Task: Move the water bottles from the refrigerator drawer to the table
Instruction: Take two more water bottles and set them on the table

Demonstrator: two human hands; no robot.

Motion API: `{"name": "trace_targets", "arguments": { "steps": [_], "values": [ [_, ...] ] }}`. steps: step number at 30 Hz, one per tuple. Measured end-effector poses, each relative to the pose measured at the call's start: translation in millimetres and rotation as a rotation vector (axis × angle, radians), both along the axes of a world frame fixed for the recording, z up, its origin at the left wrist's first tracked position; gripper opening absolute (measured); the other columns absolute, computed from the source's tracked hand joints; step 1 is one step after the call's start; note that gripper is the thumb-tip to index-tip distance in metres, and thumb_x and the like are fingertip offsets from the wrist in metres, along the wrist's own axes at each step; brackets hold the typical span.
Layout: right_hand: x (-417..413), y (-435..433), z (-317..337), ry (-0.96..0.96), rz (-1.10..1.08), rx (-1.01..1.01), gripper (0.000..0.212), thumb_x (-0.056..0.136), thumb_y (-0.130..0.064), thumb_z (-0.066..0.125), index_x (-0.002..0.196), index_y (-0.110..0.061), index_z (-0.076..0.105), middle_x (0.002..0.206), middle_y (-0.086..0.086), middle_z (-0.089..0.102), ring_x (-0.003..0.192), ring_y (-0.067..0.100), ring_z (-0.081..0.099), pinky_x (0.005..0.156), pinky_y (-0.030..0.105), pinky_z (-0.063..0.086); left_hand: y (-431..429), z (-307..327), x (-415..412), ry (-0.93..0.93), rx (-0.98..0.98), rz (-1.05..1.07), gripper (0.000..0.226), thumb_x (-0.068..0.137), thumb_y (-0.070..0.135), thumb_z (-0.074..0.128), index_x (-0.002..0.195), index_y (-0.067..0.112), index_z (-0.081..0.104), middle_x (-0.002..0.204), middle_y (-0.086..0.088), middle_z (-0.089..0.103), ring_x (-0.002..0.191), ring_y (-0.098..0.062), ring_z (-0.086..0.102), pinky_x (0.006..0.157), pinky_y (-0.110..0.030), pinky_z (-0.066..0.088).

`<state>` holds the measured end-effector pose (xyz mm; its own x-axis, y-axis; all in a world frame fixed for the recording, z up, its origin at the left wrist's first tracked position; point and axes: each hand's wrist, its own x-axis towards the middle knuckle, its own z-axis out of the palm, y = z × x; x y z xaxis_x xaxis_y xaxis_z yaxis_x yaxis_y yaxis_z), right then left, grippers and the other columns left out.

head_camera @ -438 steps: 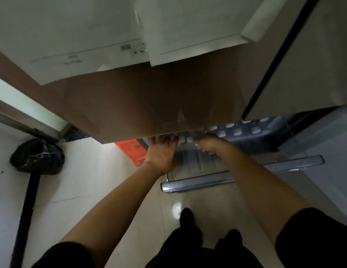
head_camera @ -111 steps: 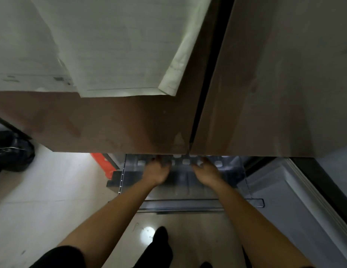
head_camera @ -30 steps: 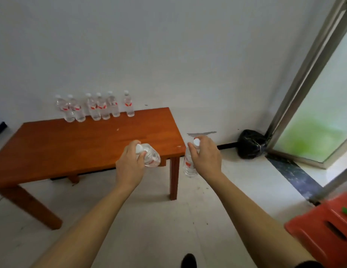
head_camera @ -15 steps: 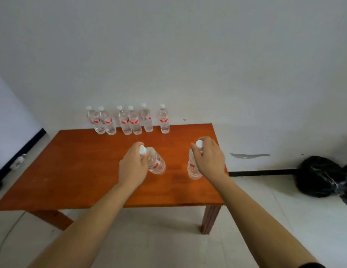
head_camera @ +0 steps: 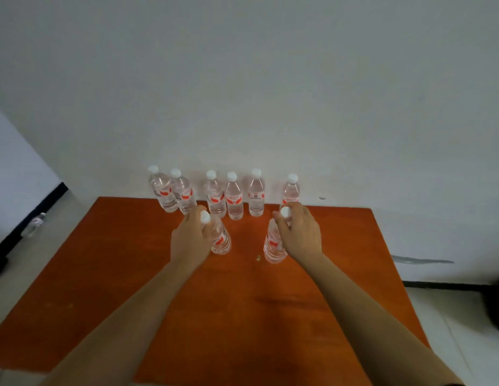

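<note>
L hand (head_camera: 190, 240) grips a bottle (head_camera: 221, 240) by the neck, R hand (head_camera: 300, 235) grips another (head_camera: 273, 247), both over the orange table (head_camera: 131, 274), just in front of six bottles (head_camera: 234, 197) by the wall

Row of six bottles (head_camera: 235, 199) blocks the table's (head_camera: 242, 316) far edge.

A plain white wall (head_camera: 270, 79) fills the upper half, with a grey scuff mark (head_camera: 421, 260) low on the right and a black baseboard (head_camera: 443, 285) under it. An orange-brown wooden table (head_camera: 270, 316) stands at this wall, on a pale tiled floor (head_camera: 451, 321).
</note>
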<state>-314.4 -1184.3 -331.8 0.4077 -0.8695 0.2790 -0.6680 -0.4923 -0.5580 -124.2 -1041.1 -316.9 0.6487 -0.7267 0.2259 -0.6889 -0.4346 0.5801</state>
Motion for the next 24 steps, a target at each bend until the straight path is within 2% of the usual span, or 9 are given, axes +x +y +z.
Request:
{"name": "trace_targets", "arguments": {
  "steps": [4,10,13,17,21,24],
  "values": [
    [83,-28,-19,0.087,0.049,0.068,0.037,0.099,-0.05,0.049,0.117,-0.018,0.054,0.105,-0.001,0.061,0.09,0.013,0.06,0.069,0.025,0.045,-39,-16,86,0.006,0.103,-0.044,0.033,0.098,0.031,0.056,0.127,0.019,0.05,0.114,0.001,0.066,0.093,-0.02,0.068,0.07,-0.028,0.052],
    [166,-53,-33,0.181,0.097,0.128,0.036,0.1,-0.049,0.049,0.125,-0.024,0.05,0.114,0.002,0.059,0.095,0.018,0.062,0.072,0.029,0.049,-80,-38,165,-0.058,0.258,-0.196,0.032,0.101,0.026,0.05,0.129,0.014,0.046,0.118,-0.007,0.063,0.091,-0.028,0.067,0.062,-0.029,0.04],
    [193,-59,-35,0.208,0.106,0.146,0.033,0.099,-0.048,0.049,0.125,-0.028,0.049,0.111,0.001,0.058,0.09,0.017,0.061,0.07,0.033,0.055,-89,-52,186,-0.061,0.276,-0.279,0.031,0.101,0.026,0.05,0.128,0.012,0.046,0.116,-0.01,0.063,0.089,-0.029,0.067,0.059,-0.03,0.041],
    [211,-61,-46,0.272,0.118,0.168,0.033,0.099,-0.046,0.049,0.126,-0.026,0.051,0.114,0.003,0.058,0.093,0.018,0.058,0.067,0.03,0.045,-95,-65,200,-0.06,0.319,-0.338,0.037,0.101,0.029,0.049,0.135,0.017,0.044,0.128,-0.009,0.059,0.098,-0.03,0.066,0.071,-0.04,0.053],
    [216,-58,-58,0.325,0.103,0.208,0.036,0.1,-0.051,0.043,0.13,-0.032,0.046,0.124,0.005,0.054,0.097,0.024,0.062,0.07,0.037,0.057,-98,-74,205,-0.126,0.34,-0.397,0.045,0.102,0.035,0.044,0.145,0.026,0.036,0.134,-0.007,0.053,0.104,-0.028,0.064,0.073,-0.04,0.053],
    [214,-52,-60,0.315,0.078,0.221,0.039,0.1,-0.05,0.043,0.136,-0.035,0.041,0.133,0.008,0.051,0.099,0.028,0.064,0.072,0.042,0.059,-95,-80,205,-0.138,0.333,-0.418,0.048,0.103,0.039,0.041,0.149,0.031,0.029,0.137,-0.009,0.052,0.108,-0.028,0.064,0.072,-0.039,0.055]
  ]
}}
